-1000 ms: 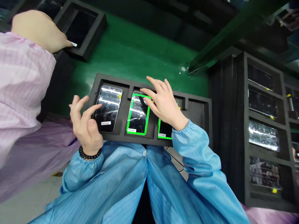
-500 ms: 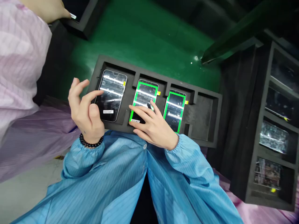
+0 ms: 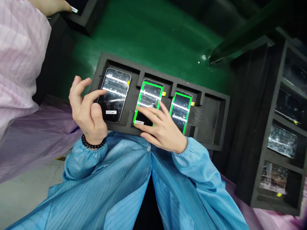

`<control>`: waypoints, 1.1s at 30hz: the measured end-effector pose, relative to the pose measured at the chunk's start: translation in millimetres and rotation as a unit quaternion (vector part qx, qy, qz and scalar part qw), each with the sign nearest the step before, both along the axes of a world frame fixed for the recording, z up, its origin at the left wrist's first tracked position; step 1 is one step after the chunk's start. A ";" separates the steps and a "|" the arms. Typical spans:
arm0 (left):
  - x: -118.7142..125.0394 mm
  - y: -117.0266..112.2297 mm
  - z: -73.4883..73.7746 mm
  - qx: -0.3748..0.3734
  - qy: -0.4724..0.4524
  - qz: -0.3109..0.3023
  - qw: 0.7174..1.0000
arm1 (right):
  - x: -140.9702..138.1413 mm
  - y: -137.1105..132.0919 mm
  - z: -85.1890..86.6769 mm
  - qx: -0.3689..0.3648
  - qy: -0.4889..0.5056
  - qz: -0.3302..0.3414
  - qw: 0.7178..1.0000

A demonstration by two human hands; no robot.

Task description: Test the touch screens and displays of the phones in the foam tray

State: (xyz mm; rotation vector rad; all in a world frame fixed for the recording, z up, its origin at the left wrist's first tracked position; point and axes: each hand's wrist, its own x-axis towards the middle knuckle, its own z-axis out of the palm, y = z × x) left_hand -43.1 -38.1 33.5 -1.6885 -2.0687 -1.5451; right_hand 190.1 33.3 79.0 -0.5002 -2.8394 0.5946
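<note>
A green worktop [image 3: 148, 38] filled the background, with a stack of dark trays [image 3: 249, 124] at the right and a co-worker's pink sleeve [image 3: 21, 64] at the left. The black tray [image 3: 208, 118] lay before the person, holding the left phone [image 3: 116, 99], middle phone [image 3: 150, 91] and right phone [image 3: 181, 111] in separate compartments, the latter two lit with green borders. The right hand [image 3: 161, 129] was spread wide over the middle phone's lower part; the left hand [image 3: 87, 111] had its index finger stretched to the left phone's edge, the others loosely bent. Neither held anything; whether the fingertips pressed, I could not tell. Good handling seemed to call for light fingertips, the palm off the glass and each phone flat. A second earlier the right hand hung between the middle and right phones; the left hand's pose had barely changed.
</note>
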 end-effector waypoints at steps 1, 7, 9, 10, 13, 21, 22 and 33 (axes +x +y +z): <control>0.0 0.1 0.2 0.000 0.002 -0.001 1.000 | -2.5 -1.9 -2.8 0.001 -0.003 0.008 1.000; 0.3 -0.8 -0.4 -0.003 -0.001 0.000 1.000 | -2.8 -1.3 2.3 0.007 0.012 -0.014 1.000; 0.3 -0.9 -1.1 -0.003 -0.003 0.002 1.000 | -3.1 -1.0 2.6 0.011 0.014 -0.013 1.000; 0.2 -0.8 -1.5 -0.002 -0.002 0.002 1.000 | -4.4 -1.5 1.0 0.013 0.013 -0.009 1.000; -0.4 -0.2 -1.9 0.001 0.004 -0.001 1.000 | -10.3 -4.3 -5.9 0.021 0.003 0.002 1.000; 0.1 -0.5 -0.5 -0.007 0.005 0.002 1.000 | 8.2 8.6 13.8 0.017 0.019 -0.070 0.997; 0.2 -0.4 -0.7 -0.006 0.006 0.002 1.000 | 13.6 10.5 16.8 0.018 0.018 -0.079 0.997; 3.0 1.1 1.1 0.005 -0.010 0.002 1.000 | 49.2 16.5 19.9 0.035 -0.008 -0.165 0.986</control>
